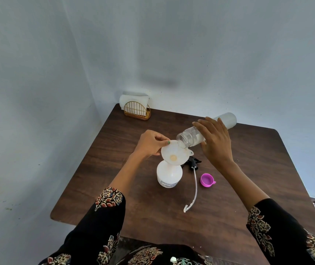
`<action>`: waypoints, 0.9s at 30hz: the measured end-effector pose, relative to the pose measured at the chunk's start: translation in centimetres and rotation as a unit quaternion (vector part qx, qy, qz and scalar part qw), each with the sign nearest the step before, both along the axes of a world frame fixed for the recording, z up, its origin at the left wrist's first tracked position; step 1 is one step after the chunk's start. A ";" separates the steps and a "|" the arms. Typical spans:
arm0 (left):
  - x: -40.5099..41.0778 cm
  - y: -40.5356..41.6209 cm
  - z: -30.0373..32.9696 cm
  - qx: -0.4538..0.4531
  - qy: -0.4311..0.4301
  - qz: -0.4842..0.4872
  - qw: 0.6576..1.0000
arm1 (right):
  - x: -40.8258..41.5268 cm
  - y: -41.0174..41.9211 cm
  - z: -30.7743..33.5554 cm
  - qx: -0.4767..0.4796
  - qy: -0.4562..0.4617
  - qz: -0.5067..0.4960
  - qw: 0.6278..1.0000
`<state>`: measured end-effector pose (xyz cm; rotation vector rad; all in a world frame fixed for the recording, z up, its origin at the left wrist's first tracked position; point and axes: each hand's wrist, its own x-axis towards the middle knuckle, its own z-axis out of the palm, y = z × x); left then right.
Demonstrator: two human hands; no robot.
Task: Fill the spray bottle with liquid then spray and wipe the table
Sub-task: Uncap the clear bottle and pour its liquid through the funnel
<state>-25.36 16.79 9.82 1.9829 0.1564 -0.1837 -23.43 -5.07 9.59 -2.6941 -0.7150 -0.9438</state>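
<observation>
Both of my hands are busy with the filling part of the job. My right hand is wrapped around the big clear bottle, fingers over the top and thumb under it, and holds it tipped almost flat so its open mouth sits just over the edge of the funnel. I hold it that way so the liquid can run out slowly and not splash. My left hand pinches the rim of the funnel between thumb and fingers, with the other fingers curled in, so the funnel does not tip or slide while I pour. Under it all is the brown tabletop, the thing I will spray and wipe later. The white spray bottle stands upright on it, near the middle, with the funnel stuck in its neck, so the liquid goes in and not onto the wood. The black spray head with its long thin tube lies on the tabletop just beside the spray bottle, taken off so the neck is open. The little pink cap rests upside down near the tube, out of my way; I think it belongs to the clear bottle. Far back in the corner stands a gold holder with white napkins, which I think I can use for wiping.
</observation>
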 end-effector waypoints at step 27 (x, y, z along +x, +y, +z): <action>-0.2 -0.1 -0.2 0.002 -0.005 -0.002 1.000 | -0.3 0.1 0.3 -0.001 0.004 0.002 1.000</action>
